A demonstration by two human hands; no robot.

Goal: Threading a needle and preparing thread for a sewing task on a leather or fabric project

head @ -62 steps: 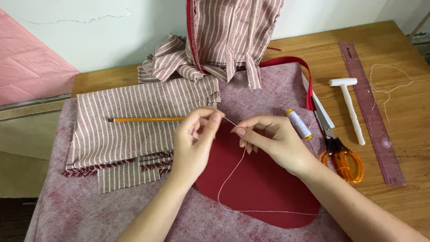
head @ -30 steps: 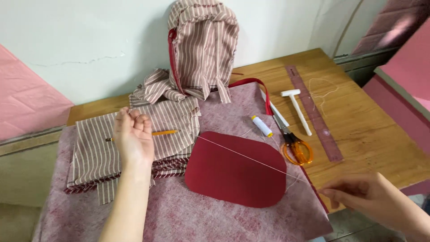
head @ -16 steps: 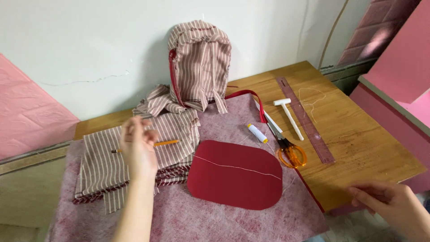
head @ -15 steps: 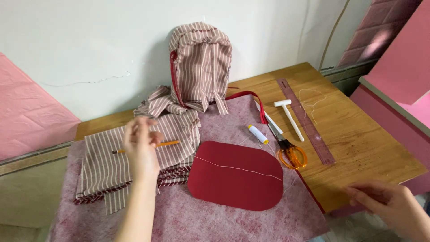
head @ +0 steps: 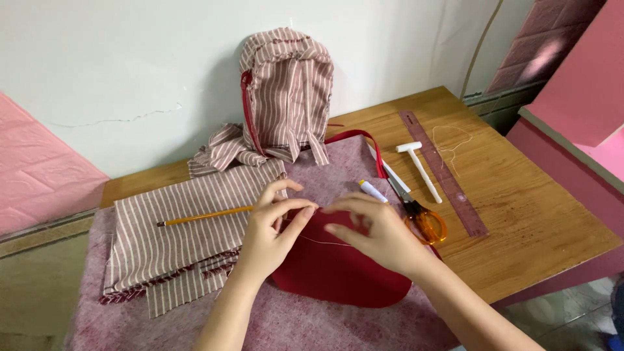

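A fine pale thread (head: 328, 242) is pinched between the thumb and forefinger of the left hand (head: 270, 234), just left of the frame's centre. The fingers of the right hand (head: 380, 234) are curled toward that pinch, fingertips nearly meeting it; whether they grip the thread cannot be told. A needle cannot be made out. Both hands are held over the red cut piece (head: 338, 273), which lies on mottled felt (head: 292, 325) at lower centre. The step in hand is judged to be preparing the thread; a steady, close pinch would be called for next. To the left, a pencil (head: 201, 216) rests on striped fabric (head: 175, 234); orange-handled scissors (head: 422, 221) lie right of centre.
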